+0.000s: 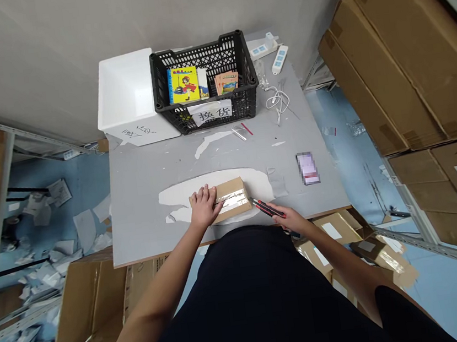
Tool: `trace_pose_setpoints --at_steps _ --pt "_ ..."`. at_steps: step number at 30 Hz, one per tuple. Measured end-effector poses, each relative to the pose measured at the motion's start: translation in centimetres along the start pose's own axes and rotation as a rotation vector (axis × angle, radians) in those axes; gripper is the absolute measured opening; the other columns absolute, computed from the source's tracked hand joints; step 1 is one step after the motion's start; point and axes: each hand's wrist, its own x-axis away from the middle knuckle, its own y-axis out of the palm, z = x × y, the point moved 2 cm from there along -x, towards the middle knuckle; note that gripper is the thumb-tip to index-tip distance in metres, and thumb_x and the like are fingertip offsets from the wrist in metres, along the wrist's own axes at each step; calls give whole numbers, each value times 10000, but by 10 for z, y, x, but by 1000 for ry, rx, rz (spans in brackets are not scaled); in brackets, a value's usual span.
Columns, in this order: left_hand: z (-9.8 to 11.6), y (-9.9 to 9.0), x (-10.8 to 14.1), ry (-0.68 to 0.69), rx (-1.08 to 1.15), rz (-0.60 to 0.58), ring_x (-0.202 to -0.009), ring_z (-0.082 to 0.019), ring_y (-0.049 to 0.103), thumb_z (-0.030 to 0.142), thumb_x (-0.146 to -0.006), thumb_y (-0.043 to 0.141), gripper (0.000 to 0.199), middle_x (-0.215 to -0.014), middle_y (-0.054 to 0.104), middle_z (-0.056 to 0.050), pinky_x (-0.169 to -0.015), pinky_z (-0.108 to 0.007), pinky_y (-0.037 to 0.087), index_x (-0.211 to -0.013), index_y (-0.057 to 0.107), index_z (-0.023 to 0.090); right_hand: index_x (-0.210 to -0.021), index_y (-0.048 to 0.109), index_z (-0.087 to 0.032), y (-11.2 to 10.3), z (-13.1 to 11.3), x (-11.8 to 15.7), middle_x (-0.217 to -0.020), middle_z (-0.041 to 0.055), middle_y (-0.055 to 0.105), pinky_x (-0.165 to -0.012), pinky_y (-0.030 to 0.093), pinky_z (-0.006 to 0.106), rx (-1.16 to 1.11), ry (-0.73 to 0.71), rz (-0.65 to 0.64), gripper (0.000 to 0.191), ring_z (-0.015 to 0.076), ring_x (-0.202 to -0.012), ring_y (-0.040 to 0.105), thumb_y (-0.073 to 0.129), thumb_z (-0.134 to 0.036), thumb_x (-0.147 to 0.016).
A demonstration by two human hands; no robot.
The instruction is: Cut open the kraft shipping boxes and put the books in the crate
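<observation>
A small brown cardboard box (236, 185) with shiny clear tape along it lies on the table. My left hand (204, 204) presses on its left end, fingers over the top and thumb pointing right, gripping it. In my right hand (290, 219) is a red and black utility knife (267, 207), pointed left. Its front end is at the box's right end; whether the blade touches the cardboard I cannot tell. Beneath the box shows a bare white patch (254, 177) in the grey tabletop covering.
A black crate (208, 106) holding books and a white foam box (122, 120) stand at the table's back. A phone (308, 168), a white cable (278, 101) and power strips (280, 60) lie right. Large cartons (386, 63) fill the right shelf; an open carton (80, 317) stands lower left.
</observation>
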Motion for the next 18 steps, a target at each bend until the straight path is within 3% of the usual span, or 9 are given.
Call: trace_pose_setpoints --at_steps 14,18 --pt "-2 0 2 24 -16 -2 -1394 -353 304 515 -899 451 632 -1531 328 -158 -1105 -563 191 -1453 374 220 -1452 420 -285 -2 5 8 -669 -27 623 -373 353 167 -20 46 -48 673 61 -407 417 599 -244 -804" --pt "-2 -1 3 31 2 9 -1387 -352 316 511 -905 444 624 -1530 328 -165 -1103 -560 197 -1451 380 215 -1418 471 -295 -5 17 20 -688 -33 607 -393 356 182 -18 20 -52 630 64 -423 407 604 -301 -802"
